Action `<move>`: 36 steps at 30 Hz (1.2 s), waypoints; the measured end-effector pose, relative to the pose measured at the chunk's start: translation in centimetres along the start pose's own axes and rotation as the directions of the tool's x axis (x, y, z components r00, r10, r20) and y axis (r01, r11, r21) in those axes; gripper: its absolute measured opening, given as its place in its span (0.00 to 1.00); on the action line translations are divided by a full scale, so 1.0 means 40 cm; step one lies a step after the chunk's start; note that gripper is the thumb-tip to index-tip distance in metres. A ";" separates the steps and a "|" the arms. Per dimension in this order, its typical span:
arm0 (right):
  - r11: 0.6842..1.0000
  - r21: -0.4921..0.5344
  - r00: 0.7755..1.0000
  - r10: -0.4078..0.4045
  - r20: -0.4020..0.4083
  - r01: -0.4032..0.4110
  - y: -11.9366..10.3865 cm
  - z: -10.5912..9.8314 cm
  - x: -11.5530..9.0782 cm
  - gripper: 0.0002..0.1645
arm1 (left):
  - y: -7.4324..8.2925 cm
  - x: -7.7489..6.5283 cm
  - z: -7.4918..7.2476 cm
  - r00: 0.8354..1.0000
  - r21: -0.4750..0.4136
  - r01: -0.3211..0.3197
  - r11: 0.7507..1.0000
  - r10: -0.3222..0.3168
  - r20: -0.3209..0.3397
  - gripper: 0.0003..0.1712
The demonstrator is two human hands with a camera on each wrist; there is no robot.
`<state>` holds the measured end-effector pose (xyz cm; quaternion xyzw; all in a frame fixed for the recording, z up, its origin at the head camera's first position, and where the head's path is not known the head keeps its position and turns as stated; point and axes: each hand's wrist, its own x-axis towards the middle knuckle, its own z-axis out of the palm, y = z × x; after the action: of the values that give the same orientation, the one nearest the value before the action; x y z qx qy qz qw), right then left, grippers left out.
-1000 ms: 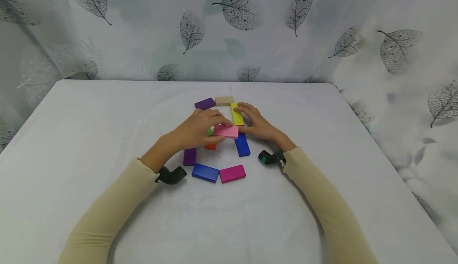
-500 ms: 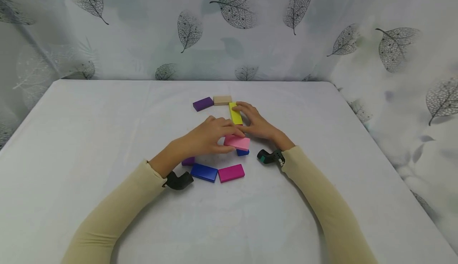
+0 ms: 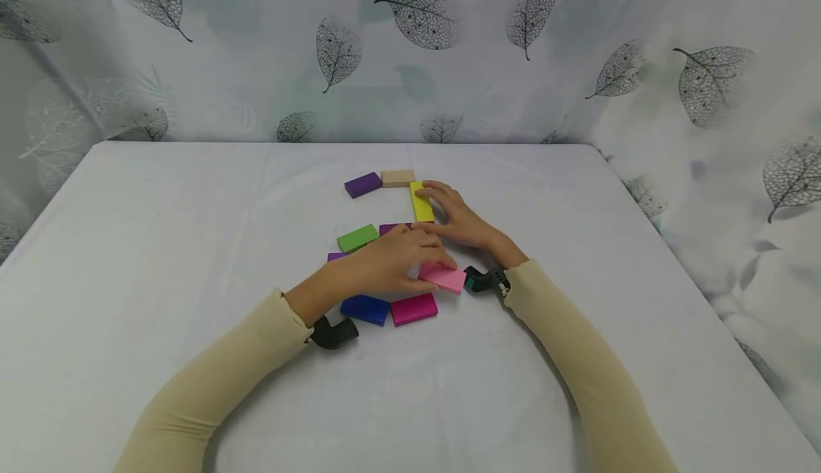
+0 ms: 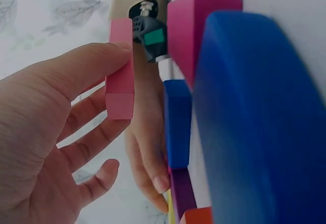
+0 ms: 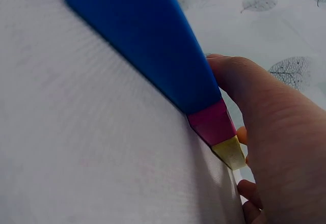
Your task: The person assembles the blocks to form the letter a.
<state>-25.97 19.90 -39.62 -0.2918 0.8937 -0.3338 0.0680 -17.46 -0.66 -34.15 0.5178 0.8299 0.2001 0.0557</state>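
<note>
My left hand (image 3: 391,259) pinches a light pink block (image 3: 442,277) between thumb and fingers, raised over the right side of a ring of coloured blocks. In the left wrist view, that pink block (image 4: 120,71) stays above the others. At the ring's far right, my right hand (image 3: 465,220) touches a yellow block (image 3: 421,202), its fingers loosely bent. A purple block (image 3: 394,229) adjoins the yellow one, partly hidden by my hands. The blue block (image 4: 177,124) on the right side is hidden in the head view. An orange block (image 4: 198,216) barely shows.
Dark purple (image 3: 363,184) and beige (image 3: 398,178) blocks lie at the back; a green block (image 3: 358,238) is left of centre. Blue (image 3: 365,310) and magenta (image 3: 414,310) blocks form the near side. A white cloth covers the table (image 3: 192,245); leaf-patterned fabric (image 3: 244,45) hangs behind.
My left hand has carried the pink block right and nearer the body, uncovering the green block and covering the right-hand blue one. My right hand has stayed by the yellow block.
</note>
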 end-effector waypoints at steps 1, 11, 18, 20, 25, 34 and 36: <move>1.000 0.002 1.000 -0.002 -0.003 0.002 0.001 0.000 0.000 0.39 | 0.001 0.002 0.003 1.000 0.006 -0.008 1.000 0.008 0.004 0.20; 1.000 0.009 1.000 -0.022 -0.007 0.022 0.010 0.002 0.003 0.38 | 0.007 0.022 0.017 0.996 -0.006 -0.078 0.997 0.078 0.033 0.20; 1.000 0.013 1.000 -0.010 -0.009 0.010 0.008 0.006 0.004 0.40 | 0.019 0.041 0.028 0.989 -0.021 -0.077 0.997 0.079 0.125 0.22; 1.000 0.016 1.000 -0.012 -0.010 0.012 0.007 0.006 0.004 0.40 | 0.019 0.044 0.030 0.988 -0.016 -0.083 0.996 0.085 0.128 0.22; 1.000 0.022 1.000 0.001 -0.003 -0.001 0.004 0.007 0.004 0.39 | 0.026 0.049 0.031 0.986 -0.018 -0.087 0.996 0.089 0.143 0.22; 1.000 0.010 1.000 0.027 -0.003 -0.027 0.002 0.005 0.006 0.39 | 0.040 0.066 0.041 0.975 0.030 -0.120 0.992 0.112 0.190 0.22; 1.000 0.009 1.000 0.030 -0.001 -0.030 0.002 0.005 0.006 0.39 | 0.042 0.067 0.042 0.974 0.039 -0.109 0.993 0.099 0.203 0.21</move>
<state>-26.15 19.71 -39.80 -0.2781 0.8965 -0.3368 0.0737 -16.79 2.80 -34.72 0.5793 0.7965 0.1288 0.1157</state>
